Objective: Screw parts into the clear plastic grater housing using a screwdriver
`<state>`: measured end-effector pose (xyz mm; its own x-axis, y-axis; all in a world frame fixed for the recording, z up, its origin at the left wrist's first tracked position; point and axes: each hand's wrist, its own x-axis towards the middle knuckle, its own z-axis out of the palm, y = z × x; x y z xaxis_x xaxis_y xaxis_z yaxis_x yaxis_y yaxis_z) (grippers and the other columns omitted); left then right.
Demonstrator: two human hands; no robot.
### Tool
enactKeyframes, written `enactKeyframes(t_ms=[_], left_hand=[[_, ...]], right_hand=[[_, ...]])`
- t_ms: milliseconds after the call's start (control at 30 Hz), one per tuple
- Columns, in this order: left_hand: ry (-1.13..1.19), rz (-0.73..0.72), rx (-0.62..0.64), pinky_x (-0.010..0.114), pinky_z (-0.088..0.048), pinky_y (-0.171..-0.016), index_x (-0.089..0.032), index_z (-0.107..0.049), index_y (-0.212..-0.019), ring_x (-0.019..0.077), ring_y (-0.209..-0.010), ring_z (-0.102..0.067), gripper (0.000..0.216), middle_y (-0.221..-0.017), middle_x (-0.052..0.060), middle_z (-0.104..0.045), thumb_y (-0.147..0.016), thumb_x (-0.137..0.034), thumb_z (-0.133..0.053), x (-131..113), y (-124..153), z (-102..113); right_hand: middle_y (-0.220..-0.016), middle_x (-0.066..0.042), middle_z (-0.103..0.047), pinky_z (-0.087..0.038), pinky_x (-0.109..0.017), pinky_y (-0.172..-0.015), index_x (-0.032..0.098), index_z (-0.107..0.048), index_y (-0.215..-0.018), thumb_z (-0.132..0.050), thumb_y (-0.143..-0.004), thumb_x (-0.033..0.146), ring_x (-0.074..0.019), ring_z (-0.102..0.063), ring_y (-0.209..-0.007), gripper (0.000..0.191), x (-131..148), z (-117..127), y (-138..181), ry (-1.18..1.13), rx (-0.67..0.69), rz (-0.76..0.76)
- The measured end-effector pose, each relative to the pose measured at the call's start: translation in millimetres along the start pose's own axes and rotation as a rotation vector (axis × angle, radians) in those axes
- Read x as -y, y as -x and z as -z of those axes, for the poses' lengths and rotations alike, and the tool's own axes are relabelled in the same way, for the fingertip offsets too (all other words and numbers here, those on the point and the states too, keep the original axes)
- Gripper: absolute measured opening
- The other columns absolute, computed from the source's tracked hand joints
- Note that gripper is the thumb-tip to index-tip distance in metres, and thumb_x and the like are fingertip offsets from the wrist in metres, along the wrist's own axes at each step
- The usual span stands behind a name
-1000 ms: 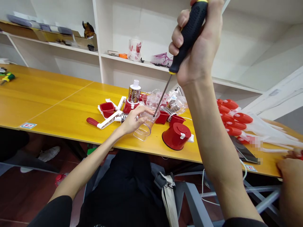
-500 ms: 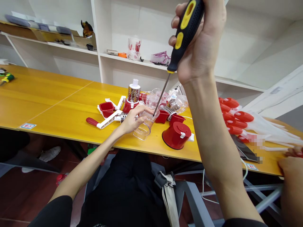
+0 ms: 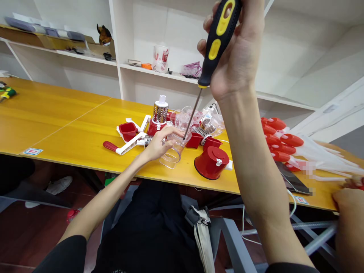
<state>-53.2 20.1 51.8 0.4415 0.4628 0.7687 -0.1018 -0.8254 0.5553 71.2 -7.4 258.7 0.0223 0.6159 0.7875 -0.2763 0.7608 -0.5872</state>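
Note:
My right hand is raised high, its fingers wrapped round the black and yellow handle of a screwdriver. The screwdriver's long shaft slants down to the left, its tip at the upper rim of a clear plastic grater housing. My left hand grips that housing from the left, thumb and fingers around its upper part. To the right stands a red grater base. Left of my hand lie a white crank with a red grip and a red square cup.
Behind my left hand stands a metal drum grater, beside more clear housings and red cups. Several red-handled pieces with pale plastic lie at the right, near another person's arm. White shelves rise behind the table.
My right hand and the screwdriver handle have shifted slightly left, and the fingers' grip has altered a little. The shaft's tip and my left hand stay nearly in place.

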Motion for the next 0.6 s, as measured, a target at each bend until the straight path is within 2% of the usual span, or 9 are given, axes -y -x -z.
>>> enactKeyframes(t_ms=[67, 167, 367, 433, 500, 567, 600], left_hand=[[0.002, 0.005, 0.002, 0.046, -0.047, -0.102, -0.022, -0.072, -0.104, 0.0274, -0.112, -0.065, 0.062, -0.114, 0.009, -0.074, -0.09, -0.077, -0.048, 0, 0, 0], [0.0, -0.005, -0.002, 0.046, -0.046, -0.102, -0.022, -0.072, -0.104, 0.0274, -0.113, -0.065, 0.06, -0.113, 0.009, -0.074, -0.091, -0.076, -0.048, 0, 0, 0], [-0.002, -0.016, -0.003, 0.047, -0.048, -0.102, -0.023, -0.072, -0.105, 0.0276, -0.112, -0.067, 0.061, -0.113, 0.009, -0.075, -0.09, -0.076, -0.048, 1, 0, 0], [-0.007, -0.019, 0.01, 0.049, -0.047, -0.104, -0.022, -0.073, -0.105, 0.0286, -0.114, -0.067, 0.061, -0.114, 0.01, -0.076, -0.091, -0.076, -0.048, 3, -1, 3], [-0.025, -0.016, 0.056, 0.052, -0.045, -0.108, -0.023, -0.074, -0.106, 0.0296, -0.12, -0.065, 0.058, -0.116, 0.01, -0.076, -0.092, -0.073, -0.048, 4, -5, 10], [-0.06, -0.002, 0.133, 0.055, -0.042, -0.112, -0.023, -0.075, -0.107, 0.0298, -0.127, -0.063, 0.052, -0.121, 0.01, -0.075, -0.095, -0.067, -0.049, 3, -10, 19], [-0.079, 0.009, 0.177, 0.056, -0.041, -0.114, -0.024, -0.076, -0.108, 0.0295, -0.129, -0.061, 0.048, -0.123, 0.01, -0.075, -0.096, -0.062, -0.049, 2, -13, 24]], right_hand=[[-0.076, 0.0, -0.048, -0.041, -0.015, -0.053, 0.02, -0.049, -0.089, -0.079, -0.052, 0.057, -0.003, -0.044, -0.072, 0.06, 1, -1, -1, -0.028, -0.002, -0.014], [-0.081, 0.003, -0.055, -0.04, -0.016, -0.053, 0.022, -0.044, -0.086, -0.077, -0.045, 0.052, -0.003, -0.045, -0.073, 0.061, 2, 1, -1, -0.05, 0.001, -0.052], [-0.084, 0.005, -0.057, -0.036, -0.013, -0.052, 0.022, -0.046, -0.094, -0.075, -0.06, 0.056, -0.0009, -0.047, -0.071, 0.056, -2, 5, -3, -0.101, 0.07, -0.031], [-0.077, 0.005, -0.053, -0.027, -0.014, -0.047, 0.022, -0.046, -0.093, -0.077, -0.056, 0.068, 0.0006, -0.04, -0.061, 0.066, -7, 8, -8, -0.091, 0.112, -0.033], [-0.066, 0.006, -0.045, -0.016, -0.018, -0.043, 0.022, -0.044, -0.087, -0.073, -0.044, 0.085, 0.001, -0.025, -0.051, 0.082, -11, 13, -14, -0.035, 0.178, -0.071], [-0.06, 0.006, -0.037, -0.01, -0.021, -0.042, 0.022, -0.04, -0.085, -0.064, -0.044, 0.095, 0.0009, -0.013, -0.047, 0.087, -14, 19, -17, 0.005, 0.23, -0.097], [-0.059, 0.006, -0.033, -0.008, -0.021, -0.041, 0.022, -0.038, -0.086, -0.061, -0.049, 0.096, 0.0008, -0.011, -0.046, 0.086, -14, 21, -16, 0.009, 0.236, -0.093]])
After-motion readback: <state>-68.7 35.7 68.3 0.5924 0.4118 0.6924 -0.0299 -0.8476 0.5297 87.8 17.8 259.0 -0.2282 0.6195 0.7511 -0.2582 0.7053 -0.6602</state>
